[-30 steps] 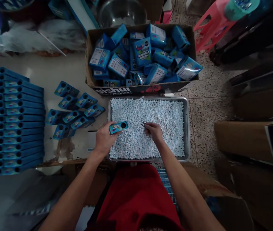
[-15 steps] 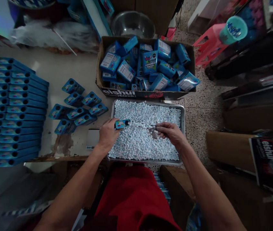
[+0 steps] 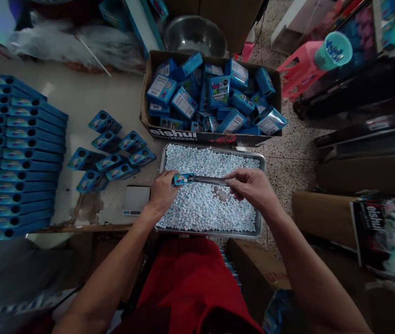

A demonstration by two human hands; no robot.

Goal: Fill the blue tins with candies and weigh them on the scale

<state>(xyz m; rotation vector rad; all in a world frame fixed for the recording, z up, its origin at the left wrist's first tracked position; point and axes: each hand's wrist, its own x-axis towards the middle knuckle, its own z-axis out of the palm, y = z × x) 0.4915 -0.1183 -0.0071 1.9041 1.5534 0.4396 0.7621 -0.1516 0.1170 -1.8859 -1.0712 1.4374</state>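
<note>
Hands, left [image 3: 162, 192] and right [image 3: 251, 185], grip a carton [image 3: 200, 179] over the tray [image 3: 262, 195] middle.

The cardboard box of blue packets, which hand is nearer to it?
Right. The right hand is below the cardboard box, slightly closer; the left hand is lower.

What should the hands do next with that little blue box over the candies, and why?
Probably tip the scoop so its load slides into the little blue box. The left hand holds the box's open end against the scoop's tip, the right hand holds the other end, both above the tray of white candies.
</note>
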